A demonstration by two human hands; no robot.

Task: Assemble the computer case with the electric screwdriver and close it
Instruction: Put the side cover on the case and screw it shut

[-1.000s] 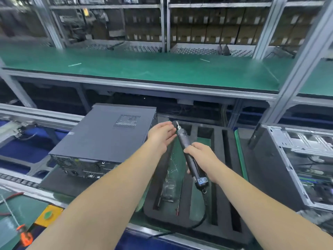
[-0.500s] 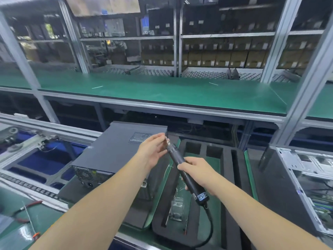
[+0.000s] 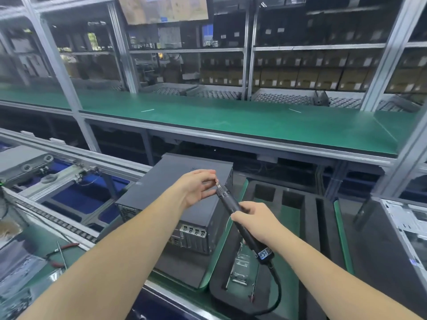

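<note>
A closed dark grey computer case lies on its side on a dark mat at centre-left, its rear ports facing me. My right hand grips the black electric screwdriver around its middle, tip pointing up-left and cord trailing down. My left hand pinches at the screwdriver's bit with fingertips, just above the case's right edge. Whether a screw sits on the bit is too small to tell.
A black foam tray with slots and a small clear bag lies right of the case. An open case stands at far right. Red-handled pliers lie lower left by the conveyor rail. A green shelf spans behind.
The view has tilted upward, so the case and hands sit lower in frame. Both hands stay together at the screwdriver tip, shifted slightly over the case's right edge.
</note>
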